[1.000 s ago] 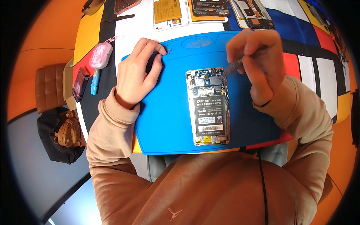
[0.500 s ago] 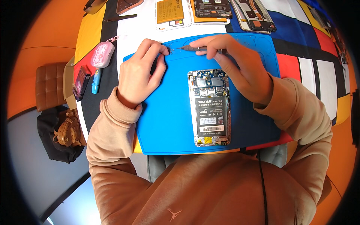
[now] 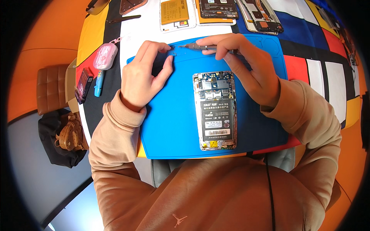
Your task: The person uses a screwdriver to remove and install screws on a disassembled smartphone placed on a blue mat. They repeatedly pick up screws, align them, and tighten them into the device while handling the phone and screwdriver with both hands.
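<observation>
My right hand [image 3: 250, 63] grips a dark precision screwdriver [image 3: 204, 47] held nearly level, its thin tip pointing left. The tip is over a few tiny dark bits, likely screws [image 3: 174, 52], near the far left edge of the blue work mat [image 3: 169, 127]. My left hand [image 3: 144, 75] rests at the mat's left side, thumb and forefinger apart with nothing visible between them. A phone with its back off [image 3: 216, 111] lies on the mat below my right hand, its circuit board at the far end and a black battery below.
Several opened phones lie along the far side, among them a white one with a yellow battery [image 3: 175, 11]. Black tweezers [image 3: 124, 18], a pink case [image 3: 105, 56], a blue tube-like item [image 3: 99, 82] and a dark small box [image 3: 83, 85] lie left of the mat.
The screwdriver tip has shifted slightly left and up, toward the tiny bits. My left thumb and forefinger have spread wider apart. The opened phone has not moved.
</observation>
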`<state>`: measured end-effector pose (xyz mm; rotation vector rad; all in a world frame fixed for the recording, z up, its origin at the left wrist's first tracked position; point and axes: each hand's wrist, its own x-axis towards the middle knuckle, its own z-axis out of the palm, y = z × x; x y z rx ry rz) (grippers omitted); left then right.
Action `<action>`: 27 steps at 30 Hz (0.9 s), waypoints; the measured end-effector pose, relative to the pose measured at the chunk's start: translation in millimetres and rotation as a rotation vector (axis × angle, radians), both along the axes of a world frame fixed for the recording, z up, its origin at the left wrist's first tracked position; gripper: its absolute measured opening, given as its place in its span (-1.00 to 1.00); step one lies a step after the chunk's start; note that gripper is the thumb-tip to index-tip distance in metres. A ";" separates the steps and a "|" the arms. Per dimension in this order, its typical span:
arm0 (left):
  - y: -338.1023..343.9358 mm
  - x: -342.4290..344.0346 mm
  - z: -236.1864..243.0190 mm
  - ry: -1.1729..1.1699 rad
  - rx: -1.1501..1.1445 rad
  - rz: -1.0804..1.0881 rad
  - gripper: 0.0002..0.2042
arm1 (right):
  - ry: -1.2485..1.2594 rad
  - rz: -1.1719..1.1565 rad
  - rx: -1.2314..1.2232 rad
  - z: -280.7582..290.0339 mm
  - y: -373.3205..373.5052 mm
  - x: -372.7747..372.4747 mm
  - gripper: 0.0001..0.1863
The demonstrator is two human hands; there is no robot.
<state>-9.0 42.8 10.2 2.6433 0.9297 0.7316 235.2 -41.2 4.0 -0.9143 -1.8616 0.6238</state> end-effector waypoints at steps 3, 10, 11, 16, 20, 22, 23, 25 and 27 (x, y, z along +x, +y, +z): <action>-2.0 0.3 1.8 -0.006 0.012 0.002 -0.79 | 0.008 0.045 0.025 1.2 -0.1 0.4 -0.91; 0.6 -1.4 2.1 0.014 0.042 -0.079 -0.84 | -0.009 0.127 -0.052 4.4 -2.8 1.4 -0.88; 0.6 -1.6 1.7 0.018 0.054 -0.080 -0.86 | -0.010 0.130 -0.056 4.3 -2.9 1.5 -0.88; 0.4 -0.8 -0.1 0.005 0.059 -0.088 -0.88 | -0.024 0.133 -0.049 4.2 -2.8 2.9 -0.89; 0.3 -1.0 0.1 0.009 0.075 -0.089 -0.89 | -0.012 0.127 -0.050 4.3 -3.3 3.7 -0.89; 0.7 -1.2 0.5 0.005 0.065 -0.094 -0.89 | -0.005 0.117 -0.056 4.5 -3.6 3.6 -0.89; 0.8 -1.4 0.6 0.011 0.080 -0.094 -0.89 | -0.008 0.113 -0.058 4.6 -3.7 3.5 -0.88; 0.4 -1.8 0.4 0.007 0.064 -0.087 -0.88 | -0.014 0.109 -0.056 4.8 -3.9 3.4 -0.88; 0.6 -2.1 -0.1 0.009 0.081 -0.095 -0.88 | -0.021 0.110 -0.050 5.0 -3.8 3.4 -0.87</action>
